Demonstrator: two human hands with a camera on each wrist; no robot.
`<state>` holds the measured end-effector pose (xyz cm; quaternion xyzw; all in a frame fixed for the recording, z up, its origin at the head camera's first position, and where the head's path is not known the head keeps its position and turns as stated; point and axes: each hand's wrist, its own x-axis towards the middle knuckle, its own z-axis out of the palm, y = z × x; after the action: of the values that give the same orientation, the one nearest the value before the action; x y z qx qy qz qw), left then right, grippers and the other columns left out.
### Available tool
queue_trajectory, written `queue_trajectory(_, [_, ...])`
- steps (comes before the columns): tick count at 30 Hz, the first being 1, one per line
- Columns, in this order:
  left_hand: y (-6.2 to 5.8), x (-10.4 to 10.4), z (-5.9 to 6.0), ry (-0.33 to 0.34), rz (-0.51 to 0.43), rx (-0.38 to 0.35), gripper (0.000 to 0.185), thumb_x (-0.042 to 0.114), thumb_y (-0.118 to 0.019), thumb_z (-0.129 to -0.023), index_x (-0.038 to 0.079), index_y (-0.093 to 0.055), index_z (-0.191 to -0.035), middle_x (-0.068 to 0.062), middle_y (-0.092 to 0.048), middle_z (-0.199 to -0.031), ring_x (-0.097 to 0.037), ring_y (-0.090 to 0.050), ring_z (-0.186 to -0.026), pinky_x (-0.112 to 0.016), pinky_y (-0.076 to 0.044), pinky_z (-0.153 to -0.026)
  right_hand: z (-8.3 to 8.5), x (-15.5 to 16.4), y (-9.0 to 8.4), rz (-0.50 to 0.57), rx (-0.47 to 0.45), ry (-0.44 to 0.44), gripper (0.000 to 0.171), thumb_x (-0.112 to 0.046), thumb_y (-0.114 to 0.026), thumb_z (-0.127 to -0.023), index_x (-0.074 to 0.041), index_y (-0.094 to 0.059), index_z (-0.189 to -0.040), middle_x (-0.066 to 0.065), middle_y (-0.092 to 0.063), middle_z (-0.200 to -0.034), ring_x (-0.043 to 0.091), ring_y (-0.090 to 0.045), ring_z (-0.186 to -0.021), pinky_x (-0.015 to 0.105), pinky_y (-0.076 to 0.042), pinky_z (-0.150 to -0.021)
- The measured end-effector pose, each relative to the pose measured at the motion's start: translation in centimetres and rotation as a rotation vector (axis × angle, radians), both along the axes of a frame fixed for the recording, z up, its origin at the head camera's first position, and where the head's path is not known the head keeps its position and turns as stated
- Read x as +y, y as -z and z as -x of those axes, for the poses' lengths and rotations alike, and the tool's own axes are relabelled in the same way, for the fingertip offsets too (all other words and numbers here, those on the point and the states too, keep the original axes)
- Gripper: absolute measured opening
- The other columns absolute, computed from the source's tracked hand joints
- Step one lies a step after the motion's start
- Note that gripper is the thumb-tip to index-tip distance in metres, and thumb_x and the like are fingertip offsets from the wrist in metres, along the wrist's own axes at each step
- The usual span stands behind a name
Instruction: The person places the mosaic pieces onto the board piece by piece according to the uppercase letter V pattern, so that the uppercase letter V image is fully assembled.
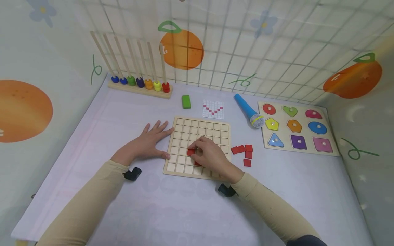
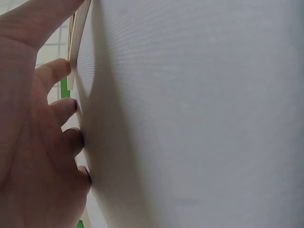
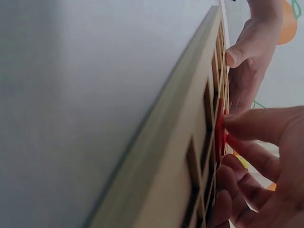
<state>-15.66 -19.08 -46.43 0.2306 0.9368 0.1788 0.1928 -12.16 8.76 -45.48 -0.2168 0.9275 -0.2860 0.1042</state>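
Here, a red square tile [image 1: 191,152] was pinched in the fingers [image 3: 247,124] of the right hand [image 1: 210,156] and pressed against a cell in the lower middle of the wooden grid board [image 1: 198,131], which lay flat at the centre of the pale surface [image 1: 172,208]. A second red tile [image 1: 198,164] was partly seen under the same hand, one row lower. The left hand [image 1: 149,140] was laid flat on the surface with its fingers spread and straight, the thumb touching the board's left edge. Four loose red tiles [image 1: 244,153] were scattered just beside the board's right edge. Behind the board, a small pattern card [image 1: 213,109] printed with a red check shape was placed, with a green block [image 1: 186,101] near it to the left and a blue toy microphone [image 1: 249,111] to the right. A shape puzzle board [image 1: 297,128] was set at the far right, and a bead rack [image 1: 138,82] with coloured beads at the back left.
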Motion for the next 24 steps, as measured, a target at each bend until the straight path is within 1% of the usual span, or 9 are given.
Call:
queue_trajectory(6, [0.0, 0.0, 0.0, 0.002, 0.0, 0.005, 0.113, 0.071, -0.075, -0.076, 0.025, -0.021, -0.164, -0.008, -0.002, -0.171, -0.034, 0.008, -0.156, -0.058, 0.009, -0.123, -0.2, 0.4, -0.1, 0.048, -0.01, -0.007, 0.027, -0.022, -0.075, -0.091, -0.019, -0.074, -0.117, -0.004, -0.061, -0.102, 0.011, -0.053, -0.086, 0.027, -0.05, -0.072])
queue_trajectory(13, [-0.1, 0.0, 0.0, 0.0, 0.0, -0.004, 0.113, 0.071, -0.075, -0.076, 0.025, -0.021, -0.164, -0.008, -0.002, -0.171, -0.033, 0.009, -0.156, -0.057, 0.009, -0.123, -0.5, 0.9, -0.1, 0.103, -0.017, 0.019, 0.024, -0.016, -0.072, -0.092, -0.019, -0.075, -0.116, -0.004, -0.06, -0.103, 0.01, -0.055, -0.087, 0.026, -0.053, -0.077])
queue_trajectory(19, [0.1, 0.0, 0.1, 0.003, 0.007, -0.003, 0.113, 0.072, -0.074, -0.076, 0.026, -0.02, -0.164, -0.007, -0.001, -0.171, -0.033, 0.009, -0.156, -0.057, 0.009, -0.123, -0.8, 1.8, -0.3, 0.159, -0.06, 0.038, 0.026, -0.017, -0.074, -0.092, -0.019, -0.074, -0.118, -0.004, -0.061, -0.104, 0.013, -0.058, -0.09, 0.028, -0.056, -0.078])
queue_trajectory(24, [0.0, 0.0, 0.1, 0.002, 0.006, -0.003, 0.114, 0.072, -0.075, -0.076, 0.025, -0.021, -0.164, -0.007, -0.001, -0.171, -0.033, 0.009, -0.156, -0.057, 0.01, -0.123, -1.0, 2.8, -0.2, 0.169, -0.069, 0.043, 0.028, -0.018, -0.075, -0.092, -0.02, -0.074, -0.119, -0.006, -0.061, -0.105, 0.013, -0.058, -0.09, 0.028, -0.055, -0.079])
